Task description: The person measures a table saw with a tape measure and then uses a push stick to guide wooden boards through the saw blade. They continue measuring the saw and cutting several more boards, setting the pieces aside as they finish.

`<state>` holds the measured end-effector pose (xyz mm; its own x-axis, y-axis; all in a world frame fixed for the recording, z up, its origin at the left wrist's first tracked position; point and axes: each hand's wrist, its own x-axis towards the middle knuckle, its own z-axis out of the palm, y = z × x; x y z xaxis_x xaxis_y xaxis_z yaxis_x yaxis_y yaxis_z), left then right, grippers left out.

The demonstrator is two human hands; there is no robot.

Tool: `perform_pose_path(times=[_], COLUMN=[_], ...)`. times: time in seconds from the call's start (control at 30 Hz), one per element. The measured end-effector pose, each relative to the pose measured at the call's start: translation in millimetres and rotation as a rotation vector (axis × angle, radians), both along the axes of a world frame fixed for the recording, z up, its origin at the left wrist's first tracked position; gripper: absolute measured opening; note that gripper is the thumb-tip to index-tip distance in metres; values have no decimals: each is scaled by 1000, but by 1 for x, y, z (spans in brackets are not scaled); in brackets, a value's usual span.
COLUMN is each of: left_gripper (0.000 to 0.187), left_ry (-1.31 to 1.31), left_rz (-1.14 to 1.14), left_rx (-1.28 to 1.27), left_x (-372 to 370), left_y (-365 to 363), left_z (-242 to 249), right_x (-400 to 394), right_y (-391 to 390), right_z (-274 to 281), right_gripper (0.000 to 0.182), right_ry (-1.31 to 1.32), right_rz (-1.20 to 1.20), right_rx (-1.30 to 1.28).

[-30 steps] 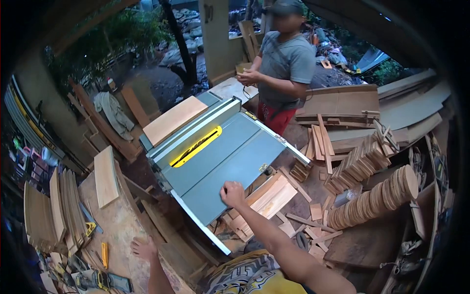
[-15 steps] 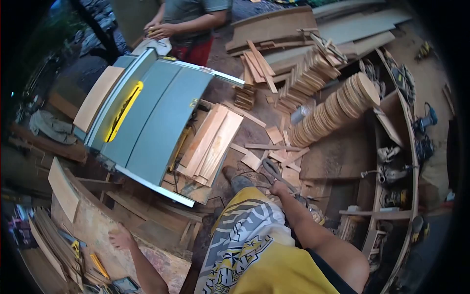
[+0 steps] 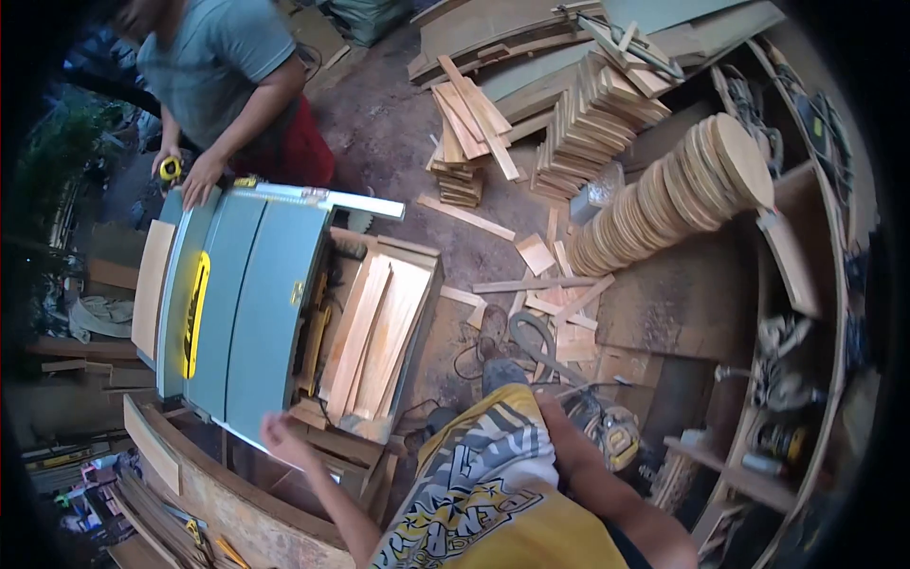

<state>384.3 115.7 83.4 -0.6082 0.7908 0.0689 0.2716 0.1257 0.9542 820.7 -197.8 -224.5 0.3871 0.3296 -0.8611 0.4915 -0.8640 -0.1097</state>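
Note:
My left hand (image 3: 282, 442) is in the air by the front rail of the table saw (image 3: 256, 313), its fingers loosely apart and holding nothing. Beyond it, a yellow blade insert (image 3: 196, 318) runs along the saw's top beside the fence. Several wooden strips (image 3: 379, 327) lie in the open wooden box (image 3: 431, 275) at the saw's right side. My right arm hangs against my yellow shirt; its hand (image 3: 548, 406) is mostly hidden at the shirt's edge, above the hose and a power tool on the floor.
Across the saw, a person (image 3: 223, 85) holds a yellow tape measure (image 3: 171, 170), the other hand resting at the fence end. Round wooden discs (image 3: 664, 204) and stacked boards (image 3: 592, 123) stand at the right. Offcuts and a grey hose (image 3: 536, 346) litter the floor. Tool shelves (image 3: 787, 417) line the right.
My left hand has lifted off the wooden panel and moved to the saw's front rail. My right hand has drawn back against my shirt. The other person has come to the fence end.

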Motion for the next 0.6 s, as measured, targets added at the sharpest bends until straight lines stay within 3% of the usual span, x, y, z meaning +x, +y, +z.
perform_pose_path(times=[0.03, 0.07, 0.2, 0.3, 0.4, 0.47, 0.53, 0.6], left_gripper=[19, 23, 38, 47, 55, 58, 61, 58], left_ry=[-22, -53, -140, -176, -102, -79, -139, -163], left_rz=[-166, -332, -640, -536, -487, -483, -363, -325], left_rx=[-65, -90, -396, -475, -541, -597, -629, -517], left_x=[59, 83, 227, 283, 306, 323, 337, 345], left_y=[9, 24, 87, 144, 200, 223, 244, 262], left_z=[10, -22, -11, -15, -39, -40, -62, -96], right_x=[22, 35, 104, 147, 187, 196, 193, 183], right_y=[15, 31, 91, 119, 134, 137, 130, 121], right_z=[14, 29, 77, 78, 57, 60, 50, 58], right_gripper=[53, 55, 30, 24, 21, 21, 24, 30], right_ry=[39, 85, -16, 118, -124, -284, -306, -140], right_rz=[54, 94, 23, -551, -740, -711, -518, -409], right_rx=[9, 22, 106, 696, 746, 712, 482, 353])
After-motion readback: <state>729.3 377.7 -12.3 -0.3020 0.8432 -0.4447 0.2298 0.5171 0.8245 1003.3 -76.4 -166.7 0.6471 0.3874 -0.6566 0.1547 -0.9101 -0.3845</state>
